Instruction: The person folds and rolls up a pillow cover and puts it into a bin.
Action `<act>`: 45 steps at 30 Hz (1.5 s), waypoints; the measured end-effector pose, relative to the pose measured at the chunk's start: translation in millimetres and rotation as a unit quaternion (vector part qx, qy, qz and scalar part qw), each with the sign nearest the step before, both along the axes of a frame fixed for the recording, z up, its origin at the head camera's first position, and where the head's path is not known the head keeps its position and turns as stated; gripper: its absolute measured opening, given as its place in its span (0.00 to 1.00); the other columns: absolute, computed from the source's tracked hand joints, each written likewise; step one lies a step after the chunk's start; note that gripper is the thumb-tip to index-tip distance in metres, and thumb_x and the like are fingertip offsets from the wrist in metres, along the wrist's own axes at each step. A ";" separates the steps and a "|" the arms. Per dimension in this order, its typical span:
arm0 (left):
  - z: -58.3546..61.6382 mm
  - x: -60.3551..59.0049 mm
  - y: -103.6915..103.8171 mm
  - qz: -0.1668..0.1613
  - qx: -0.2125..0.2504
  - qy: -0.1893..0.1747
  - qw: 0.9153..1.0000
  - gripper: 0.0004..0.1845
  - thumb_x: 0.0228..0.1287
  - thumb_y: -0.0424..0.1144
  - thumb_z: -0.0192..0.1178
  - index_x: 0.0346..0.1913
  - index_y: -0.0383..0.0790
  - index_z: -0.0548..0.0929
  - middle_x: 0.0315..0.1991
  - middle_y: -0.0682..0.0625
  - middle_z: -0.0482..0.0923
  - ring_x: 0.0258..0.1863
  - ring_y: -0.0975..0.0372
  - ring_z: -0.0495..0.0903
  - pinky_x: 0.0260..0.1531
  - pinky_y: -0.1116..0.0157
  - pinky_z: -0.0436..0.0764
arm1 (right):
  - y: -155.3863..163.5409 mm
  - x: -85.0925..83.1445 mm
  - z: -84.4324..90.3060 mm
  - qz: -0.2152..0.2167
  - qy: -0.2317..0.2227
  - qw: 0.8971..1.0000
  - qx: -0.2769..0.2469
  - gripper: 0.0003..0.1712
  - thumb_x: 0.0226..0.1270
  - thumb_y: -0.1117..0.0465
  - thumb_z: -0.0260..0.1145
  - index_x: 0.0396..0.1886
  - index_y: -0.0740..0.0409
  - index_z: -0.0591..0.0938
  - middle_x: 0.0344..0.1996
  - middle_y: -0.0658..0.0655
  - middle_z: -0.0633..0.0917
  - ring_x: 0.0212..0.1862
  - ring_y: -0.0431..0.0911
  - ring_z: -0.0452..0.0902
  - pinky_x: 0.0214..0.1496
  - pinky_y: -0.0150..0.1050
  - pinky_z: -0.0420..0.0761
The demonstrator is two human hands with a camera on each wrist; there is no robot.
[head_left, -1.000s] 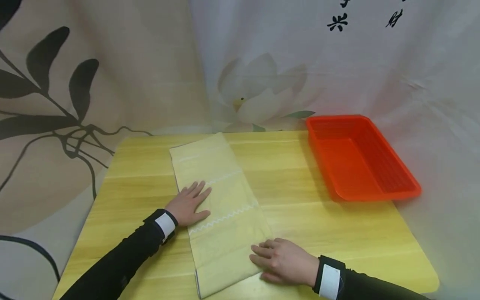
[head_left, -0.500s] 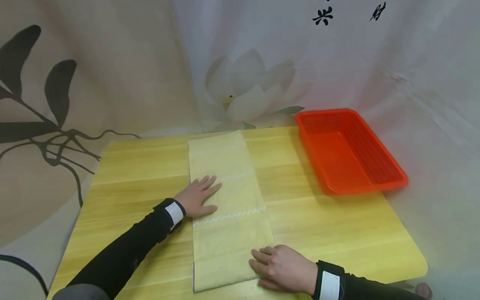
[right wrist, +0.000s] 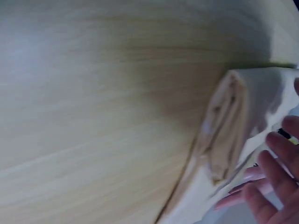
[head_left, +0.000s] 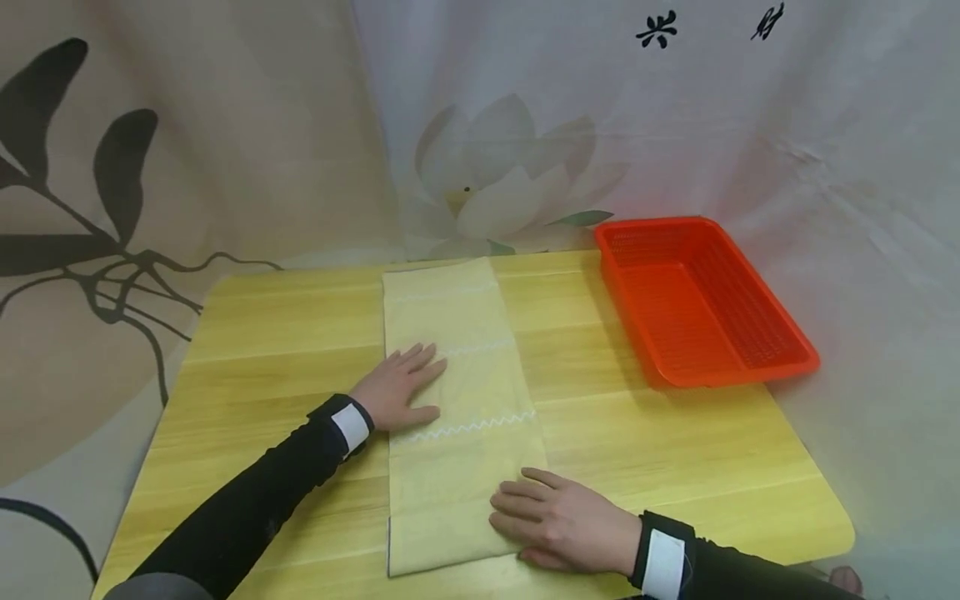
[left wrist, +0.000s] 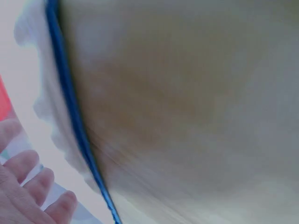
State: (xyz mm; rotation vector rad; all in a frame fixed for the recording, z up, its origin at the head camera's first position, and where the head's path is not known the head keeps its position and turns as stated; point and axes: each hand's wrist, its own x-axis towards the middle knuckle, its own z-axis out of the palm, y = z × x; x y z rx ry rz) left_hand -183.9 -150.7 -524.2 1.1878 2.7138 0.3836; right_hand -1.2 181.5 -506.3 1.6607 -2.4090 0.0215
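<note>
Left hand (head_left: pixel 401 388) flat, fingers spread, pressing left edge of folded yellow cloth (head_left: pixel 457 400) mid-length. Right hand (head_left: pixel 558 521) fingers relaxed, resting on cloth's near right corner. Cloth lies lengthwise, centre of bench (head_left: pixel 660 450). Red basket (head_left: pixel 701 304) at far right.

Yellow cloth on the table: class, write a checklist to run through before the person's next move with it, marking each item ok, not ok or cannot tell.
1. Yellow cloth lies flat in a long folded strip on the table: ok.
2. Left hand rests flat on the strip's left edge: ok.
3. Right hand rests on the near right corner: ok.
4. Near edges of the layers line up: cannot tell; the right wrist view is blurred.
5. Red basket stands apart from the cloth: ok.
</note>
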 end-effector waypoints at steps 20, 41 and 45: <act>13.1 159.8 -35.2 -0.123 0.104 0.145 0.976 0.25 0.68 0.54 0.73 0.62 0.44 0.88 0.64 0.47 0.84 0.62 0.55 0.84 0.61 0.52 0.84 | 37.1 0.3 -23.7 0.012 -0.033 0.998 -0.055 0.28 0.72 0.50 0.74 0.68 0.53 0.85 0.69 0.54 0.83 0.71 0.50 0.78 0.73 0.53 0.77; -4.4 179.9 -41.2 -0.144 0.102 0.236 0.956 0.27 0.50 0.49 0.80 0.53 0.43 0.89 0.52 0.52 0.88 0.49 0.61 0.86 0.51 0.60 0.85 | 53.6 4.1 -29.1 -0.025 -0.066 0.995 -0.072 0.33 0.67 0.50 0.78 0.69 0.53 0.84 0.67 0.51 0.85 0.69 0.45 0.80 0.69 0.54 0.80; -3.6 180.9 -42.0 -0.090 0.126 0.163 0.974 0.22 0.56 0.45 0.79 0.54 0.45 0.91 0.52 0.53 0.90 0.48 0.63 0.89 0.47 0.61 0.88 | 53.8 0.2 -27.6 -0.032 -0.088 0.990 -0.103 0.31 0.66 0.54 0.77 0.68 0.54 0.85 0.65 0.51 0.86 0.67 0.44 0.82 0.67 0.55 0.82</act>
